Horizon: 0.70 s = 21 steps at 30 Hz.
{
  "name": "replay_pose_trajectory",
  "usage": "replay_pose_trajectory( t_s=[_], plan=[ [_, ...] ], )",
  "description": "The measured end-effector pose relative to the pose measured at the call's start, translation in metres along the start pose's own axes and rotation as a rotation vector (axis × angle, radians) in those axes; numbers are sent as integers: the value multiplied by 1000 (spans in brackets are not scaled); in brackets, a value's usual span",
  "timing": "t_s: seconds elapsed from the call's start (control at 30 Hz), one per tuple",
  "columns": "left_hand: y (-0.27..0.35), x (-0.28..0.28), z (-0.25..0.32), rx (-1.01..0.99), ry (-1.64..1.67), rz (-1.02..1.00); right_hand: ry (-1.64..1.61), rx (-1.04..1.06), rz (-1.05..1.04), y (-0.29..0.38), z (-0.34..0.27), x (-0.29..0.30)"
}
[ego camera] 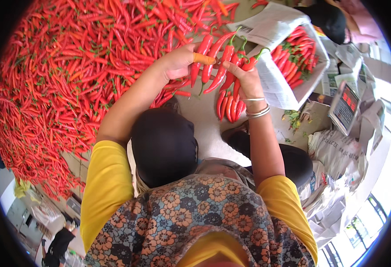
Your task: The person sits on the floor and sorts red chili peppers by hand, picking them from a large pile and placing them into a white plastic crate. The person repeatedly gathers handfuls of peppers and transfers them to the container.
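Observation:
Between my two hands several long red chili peppers [219,75] are fanned out side by side, most green stems pointing away from me. My left hand [181,63], an orange finger cot [204,59] on its thumb, grips the peppers on the left. My right hand [249,80] pinches those on the right under its thumb; bangles [258,113] circle that wrist. The fingers behind the peppers are mostly hidden. Below my right hand, a small group of red chilies [229,106] lies in a row on the floor.
A huge heap of red chilies [65,66] spreads across the left. At upper right stands a paper-lined box [320,63] holding chilies. A display device [345,107], plant scraps [294,119] and crumpled sacks [337,150] are on the right. Another person's dark-clothed leg [325,20] is beyond the box.

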State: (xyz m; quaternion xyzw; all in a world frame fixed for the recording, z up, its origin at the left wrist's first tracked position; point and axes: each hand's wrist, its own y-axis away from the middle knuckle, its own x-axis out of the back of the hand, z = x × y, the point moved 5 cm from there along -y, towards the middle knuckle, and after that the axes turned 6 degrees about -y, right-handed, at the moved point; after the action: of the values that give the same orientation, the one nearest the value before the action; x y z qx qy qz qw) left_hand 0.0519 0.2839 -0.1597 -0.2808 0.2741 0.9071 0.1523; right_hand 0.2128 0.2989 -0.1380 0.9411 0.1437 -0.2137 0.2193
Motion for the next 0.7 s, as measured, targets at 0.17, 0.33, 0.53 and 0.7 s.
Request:
replay_pose_trajectory(
  t_s=[0.17, 0.33, 0.53, 0.7],
  plan=[
    [45, -105, 73, -114, -362, -22, 41, 262, 40, 66, -80, -4],
    [80, -171, 91, -181, -500, -30, -228, 322, 96, 133, -106, 24],
    [94, -233, 58, -68, -212, -62, -181, 467, 102, 195, -125, 38],
    [84, -241, 28, -69, -673, -98, 10, 561, 125, 221, -141, 37]
  ],
)
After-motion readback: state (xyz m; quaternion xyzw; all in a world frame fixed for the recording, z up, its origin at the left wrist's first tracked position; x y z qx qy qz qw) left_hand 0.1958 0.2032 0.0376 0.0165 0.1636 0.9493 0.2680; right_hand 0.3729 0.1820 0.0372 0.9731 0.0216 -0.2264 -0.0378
